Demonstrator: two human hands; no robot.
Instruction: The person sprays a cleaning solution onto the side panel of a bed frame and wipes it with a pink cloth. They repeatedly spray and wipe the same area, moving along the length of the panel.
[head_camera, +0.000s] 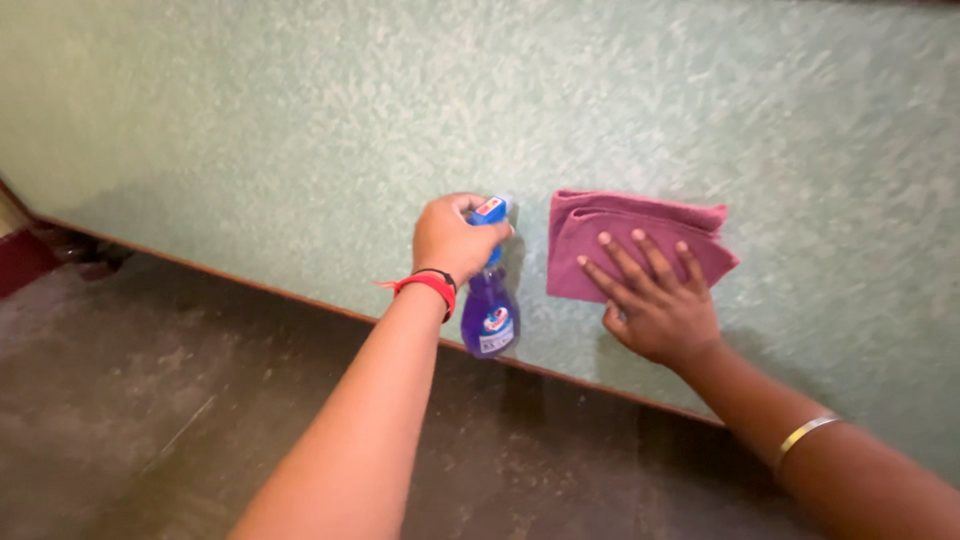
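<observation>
A wide green speckled wall (300, 120) fills most of what I see, meeting the dark worn floor (150, 400) along a brown skirting edge (250, 282). Against that wall I press a folded mauve cloth (640, 225) with my right hand (660, 300), palm flat and fingers spread over its lower part, so this grip is open and simply pinning the cloth in place. Just to the left of the cloth, my left hand (452, 240) is closed around the neck of a blue spray bottle (489, 310), its nozzle near the wall and its purple body hanging below my fist. I see no wet patch or streaks on the wall, so I judge the wiping has barely begun. A red band (428, 287) sits on my left wrist, a thin metal bangle (803, 435) on my right.
</observation>
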